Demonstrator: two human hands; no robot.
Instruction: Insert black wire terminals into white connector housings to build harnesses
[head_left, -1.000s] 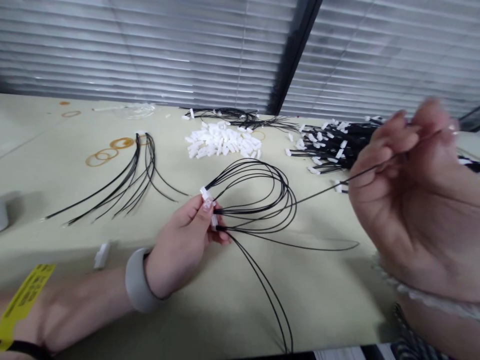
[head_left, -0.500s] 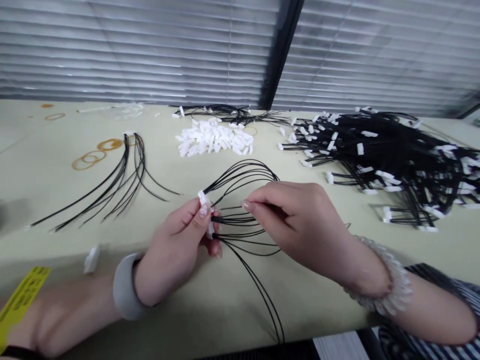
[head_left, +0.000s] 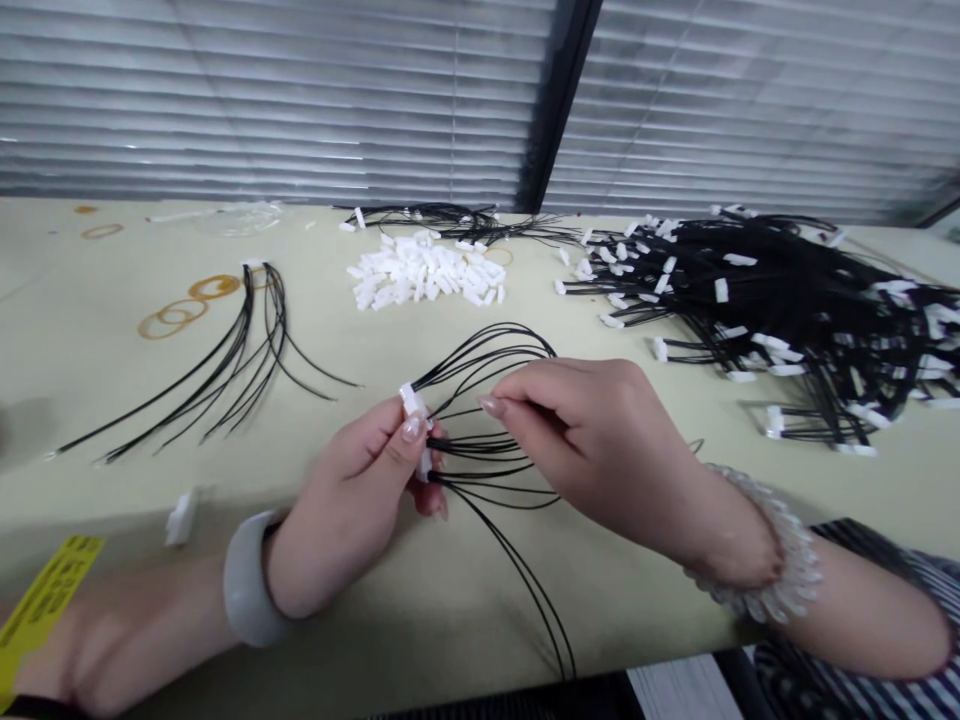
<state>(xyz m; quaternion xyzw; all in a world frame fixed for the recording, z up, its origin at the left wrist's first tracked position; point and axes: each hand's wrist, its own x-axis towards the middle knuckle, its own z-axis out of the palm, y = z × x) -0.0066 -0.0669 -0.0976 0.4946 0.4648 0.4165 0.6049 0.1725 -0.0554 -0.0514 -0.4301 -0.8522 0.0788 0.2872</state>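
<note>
Between the thumb and fingers of my left hand (head_left: 367,465) are white connector housings (head_left: 412,398), with black wires (head_left: 487,345) running out of them to the right. Whether they are one piece or two is partly hidden by the thumb. My right hand (head_left: 592,440) pinches a thin black wire a short way right of the housings, and other looped wires pass under its fingers. Two of the wires (head_left: 525,560) hang free toward the table's front edge. A loose white connector (head_left: 180,518) lies beside my left forearm.
A wired harness (head_left: 244,340) lies at left near several rubber bands (head_left: 214,287). White connectors (head_left: 427,272) are heaped at the back middle, with black wires (head_left: 457,218) behind them. A large pile of finished-looking harnesses (head_left: 795,300) covers the right side. Window blinds (head_left: 262,100) stand behind the table.
Both hands keep nearly the same hold. The pinched wire and my right hand have shifted only slightly, and the view has moved a little.
</note>
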